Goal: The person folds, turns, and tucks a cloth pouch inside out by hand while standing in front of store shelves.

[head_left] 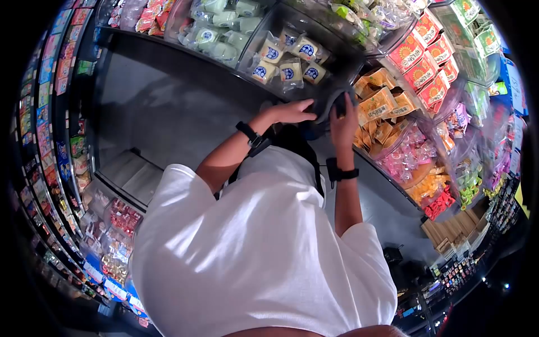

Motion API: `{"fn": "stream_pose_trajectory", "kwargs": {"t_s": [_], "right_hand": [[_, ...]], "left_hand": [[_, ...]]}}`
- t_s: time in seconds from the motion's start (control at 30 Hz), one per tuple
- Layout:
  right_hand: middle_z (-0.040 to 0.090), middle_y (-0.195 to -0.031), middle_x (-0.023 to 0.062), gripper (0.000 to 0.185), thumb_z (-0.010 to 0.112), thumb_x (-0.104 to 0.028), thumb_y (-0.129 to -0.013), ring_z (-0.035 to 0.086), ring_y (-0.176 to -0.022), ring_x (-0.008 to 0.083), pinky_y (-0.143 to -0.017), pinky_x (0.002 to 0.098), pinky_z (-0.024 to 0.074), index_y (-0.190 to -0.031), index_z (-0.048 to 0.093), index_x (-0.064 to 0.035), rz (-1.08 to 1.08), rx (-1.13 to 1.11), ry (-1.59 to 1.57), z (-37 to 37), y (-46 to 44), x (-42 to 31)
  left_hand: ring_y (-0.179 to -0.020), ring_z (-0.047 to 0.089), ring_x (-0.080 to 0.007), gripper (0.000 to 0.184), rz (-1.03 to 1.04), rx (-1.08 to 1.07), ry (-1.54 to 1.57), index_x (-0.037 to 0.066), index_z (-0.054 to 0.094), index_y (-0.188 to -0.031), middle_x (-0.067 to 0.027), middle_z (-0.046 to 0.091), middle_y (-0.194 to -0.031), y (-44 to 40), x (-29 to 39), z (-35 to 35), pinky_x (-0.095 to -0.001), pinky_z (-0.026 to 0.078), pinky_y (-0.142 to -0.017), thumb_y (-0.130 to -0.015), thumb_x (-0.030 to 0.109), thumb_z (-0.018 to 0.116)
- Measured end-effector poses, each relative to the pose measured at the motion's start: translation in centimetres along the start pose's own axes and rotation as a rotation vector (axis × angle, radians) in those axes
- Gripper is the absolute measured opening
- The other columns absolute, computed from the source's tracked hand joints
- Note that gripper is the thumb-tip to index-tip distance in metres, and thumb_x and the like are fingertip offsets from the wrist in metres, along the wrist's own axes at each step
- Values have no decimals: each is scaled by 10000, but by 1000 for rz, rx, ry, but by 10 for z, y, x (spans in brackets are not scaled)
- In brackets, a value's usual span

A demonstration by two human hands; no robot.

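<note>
My left hand [292,111] reaches in from the left with fingers stretched out and a little apart, seemingly holding nothing. It is close to a dark grey, soft-looking cloth [324,106], whose exact kind I cannot make out. My right hand [343,124] is raised beside the orange packets, fingers closed on that dark cloth at the bin corner. White-wrapped snacks with blue round labels [291,70] lie in a clear bin just beyond the hands. Orange snack packets [379,106] fill the bin to the right of my right hand. Black bands are on both wrists.
Red packets [421,67], pink-wrapped sweets [410,154] and pale green packs [224,39] fill neighbouring bins. Dark grey floor [151,101] lies to the left. Tall snack shelves [56,112] stand at the far left, and wooden crates [457,227] at the lower right.
</note>
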State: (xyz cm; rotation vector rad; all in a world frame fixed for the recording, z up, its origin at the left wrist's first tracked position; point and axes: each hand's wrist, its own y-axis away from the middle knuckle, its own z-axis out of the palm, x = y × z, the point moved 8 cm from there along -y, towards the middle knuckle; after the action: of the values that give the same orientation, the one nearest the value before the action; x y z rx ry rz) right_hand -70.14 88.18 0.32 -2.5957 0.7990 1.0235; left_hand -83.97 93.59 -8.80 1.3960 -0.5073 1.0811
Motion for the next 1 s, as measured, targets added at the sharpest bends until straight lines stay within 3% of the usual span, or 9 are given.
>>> {"fn": "stream_pose_trajectory", "kwargs": {"t_s": [0.17, 0.5, 0.57, 0.63, 0.73, 0.8, 0.83, 0.9, 1.0], "right_hand": [[560, -1082, 236, 465, 668, -87, -777, 588, -969, 384, -831, 388, 482, -1224, 551, -45, -63, 89, 3, -5, -38, -6], [582, -1032, 221, 331, 657, -65, -765, 598, -935, 389, -801, 406, 495, -1092, 619, -36, -59, -229, 6, 10, -2, -5], [583, -1033, 224, 323, 659, -86, -782, 596, -933, 391, -805, 404, 493, -1099, 622, -41, -86, -147, -63, -2, -22, -3], [584, -1029, 220, 311, 664, -110, -796, 596, -923, 387, -797, 402, 490, -1099, 628, -47, -23, -58, -17, -14, -43, 0], [584, -972, 212, 282, 647, -124, -819, 590, -885, 385, -769, 403, 485, -1093, 639, -61, -104, 19, 44, -23, -72, -3], [590, -964, 183, 275, 645, -123, -816, 592, -872, 364, -752, 398, 486, -1086, 645, -75, -142, 11, 28, -20, -82, -15], [590, -954, 171, 275, 647, -126, -813, 593, -866, 357, -746, 398, 485, -1085, 648, -81, -174, 2, -5, -16, -86, -22], [582, -933, 154, 309, 651, -127, -809, 591, -847, 348, -734, 399, 483, -1117, 636, -105, -198, -29, -32, -6, -84, -41], [567, -1006, 184, 479, 651, -89, -798, 594, -915, 362, -763, 397, 488, -1262, 539, -119, -318, -278, -63, 26, -62, -84]], "left_hand": [[-951, 619, -234, 554, 258, -49, -50, -45, 379, -1207, -185, 636, -1038, -35, 18, 19, -329, 476, -813, -850, 283, 648], [-885, 641, -244, 466, 165, 117, -325, -15, 489, -1185, -162, 650, -983, -6, 15, 15, -352, 492, -768, -785, 142, 670], [-925, 626, -360, 451, 153, 136, -284, -14, 492, -1148, -233, 639, -974, -11, 14, 10, -412, 480, -758, -801, 226, 653], [-911, 619, -377, 412, 144, 170, -405, -26, 495, -1106, -242, 633, -950, -21, 7, 7, -424, 468, -735, -837, 266, 605], [-829, 643, -358, 352, 267, 256, -394, -41, 499, -970, -219, 645, -936, -19, 26, -14, -404, 483, -735, -889, 300, 470], [-893, 651, -290, 344, -62, -88, -78, -50, 505, -942, -184, 644, -905, -26, 11, -9, -345, 482, -751, -887, 283, 437], [-848, 627, -204, 288, -4, -68, 25, -37, 537, -880, -129, 631, -837, -28, 9, -11, -302, 453, -716, -863, 235, 443], [-741, 563, -169, 199, 166, -20, -289, -19, 553, -813, -92, 606, -787, -22, 7, -32, -297, 420, -683, -812, 158, 464], [-704, 500, -150, 129, 54, 156, -115, -4, 572, -777, -67, 562, -735, 18, -2, -66, -294, 396, -649, -734, 97, 503]]}}
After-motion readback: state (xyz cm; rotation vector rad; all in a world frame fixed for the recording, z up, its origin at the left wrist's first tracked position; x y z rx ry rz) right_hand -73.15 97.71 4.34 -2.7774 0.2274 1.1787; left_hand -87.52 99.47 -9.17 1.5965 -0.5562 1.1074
